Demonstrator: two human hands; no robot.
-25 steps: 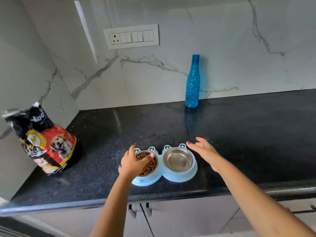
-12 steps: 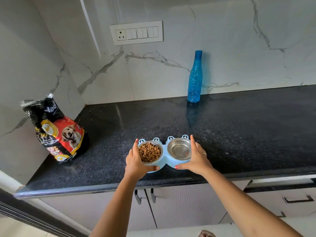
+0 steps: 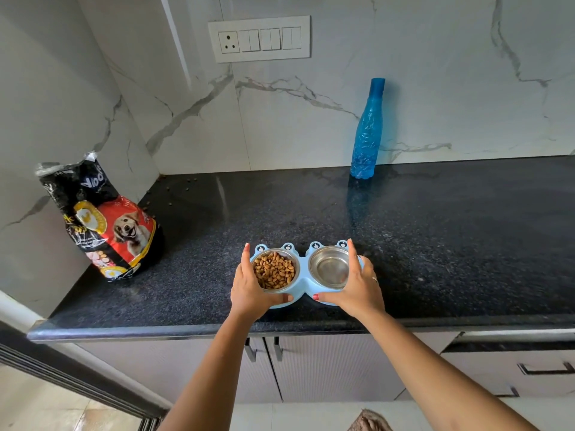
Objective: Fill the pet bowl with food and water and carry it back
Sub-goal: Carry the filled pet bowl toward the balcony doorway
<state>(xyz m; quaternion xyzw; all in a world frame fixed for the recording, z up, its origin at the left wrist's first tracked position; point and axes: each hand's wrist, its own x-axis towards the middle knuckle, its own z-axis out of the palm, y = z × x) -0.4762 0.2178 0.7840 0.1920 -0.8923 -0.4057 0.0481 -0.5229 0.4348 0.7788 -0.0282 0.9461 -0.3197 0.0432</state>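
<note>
- We saw the pet bowl (image 3: 302, 270), a light blue double feeder with little frog eyes along its far rim, near the front edge of the black countertop (image 3: 435, 244).
- The left hand (image 3: 249, 290) gripped the feeder's left end, its fingers curled round the outer side and its thumb laid along the near rim.
- The right hand (image 3: 357, 287) gripped the right end in the same way, with one finger stretched up along the rim, the thumb on the near edge and a ring (image 3: 375, 279) on one finger.
- We could not tell whether the feeder rested on the counter or was raised just off it.
- The left steel cup was full of brown kibble (image 3: 273, 270).
- The right steel cup (image 3: 329, 267) looked shiny inside, and we could not tell whether it held water.
- A blue bottle (image 3: 367, 135) stood upright at the back of the counter against the marble wall, well apart from the feeder.
- A dog food bag (image 3: 102, 222) stood at the counter's left end, leaning towards the side wall.
- A few loose pellets (image 3: 186, 188) lay in the back left corner.
- A switch panel (image 3: 259, 38) sat on the wall above.
</note>
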